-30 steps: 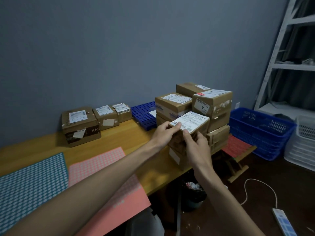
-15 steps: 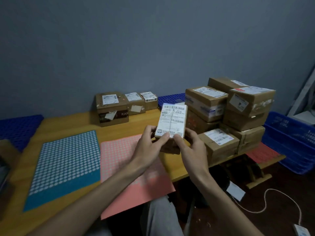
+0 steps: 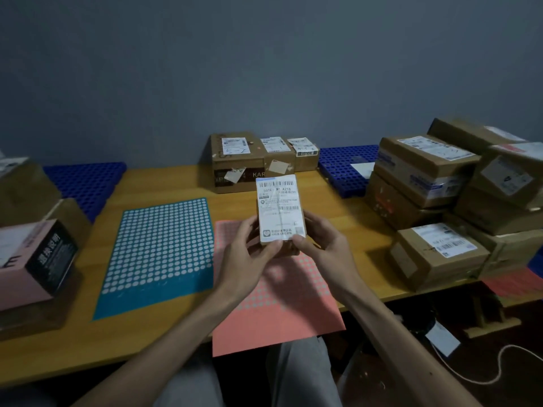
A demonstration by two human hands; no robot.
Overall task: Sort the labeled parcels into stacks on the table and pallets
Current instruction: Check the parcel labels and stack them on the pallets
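Two-hand grip, white-labelled brown parcel (image 3: 280, 211)

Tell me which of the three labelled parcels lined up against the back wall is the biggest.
The leftmost parcel in that row: taller and wider than the two smaller parcels to its right, with dark "KAR" printing on its front.

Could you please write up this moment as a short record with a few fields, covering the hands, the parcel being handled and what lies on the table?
held item: small labeled parcel, label facing the camera, raised above the pink dotted sheet
left hand: grips the parcel's lower left
right hand: grips its lower right
table: wooden, also bears a teal dotted sheet
back row: three labeled boxes by the wall
right side: stack of cardboard parcels
left side: pink and black box
pallets: blue pallets at the back
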